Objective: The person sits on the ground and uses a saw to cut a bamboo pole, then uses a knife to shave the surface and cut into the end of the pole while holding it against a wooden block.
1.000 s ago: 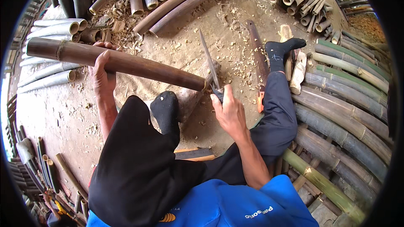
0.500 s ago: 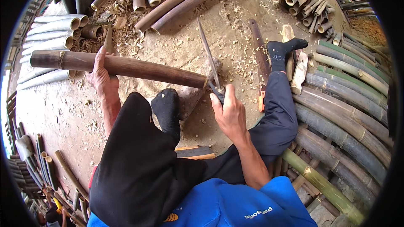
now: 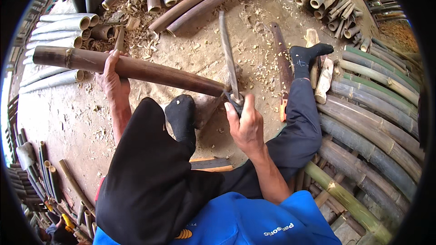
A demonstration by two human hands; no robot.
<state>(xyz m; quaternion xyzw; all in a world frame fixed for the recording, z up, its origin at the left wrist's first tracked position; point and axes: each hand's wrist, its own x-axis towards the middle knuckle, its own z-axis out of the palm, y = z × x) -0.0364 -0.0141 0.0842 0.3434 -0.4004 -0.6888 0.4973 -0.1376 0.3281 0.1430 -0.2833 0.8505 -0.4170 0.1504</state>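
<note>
Left hand (image 3: pixel 110 78) wraps over a dark bamboo pole (image 3: pixel 136 69) near its far end, while the right hand (image 3: pixel 247 124) grips the handle of a long blade (image 3: pixel 229 61) at the pole's near end. Bamboo culms (image 3: pixel 377 122) and wood chips (image 3: pixel 254 59) ring the sandy floor (image 3: pixel 59 118); a socked foot (image 3: pixel 181 113) sits below the pole. The pole runs left to right, dipping slightly rightward.

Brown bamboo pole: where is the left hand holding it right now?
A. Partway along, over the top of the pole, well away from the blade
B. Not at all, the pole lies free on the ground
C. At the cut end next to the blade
A: the left hand wraps over the brown bamboo pole partway along it, while the right hand holds the long blade at the pole's near end.
</note>
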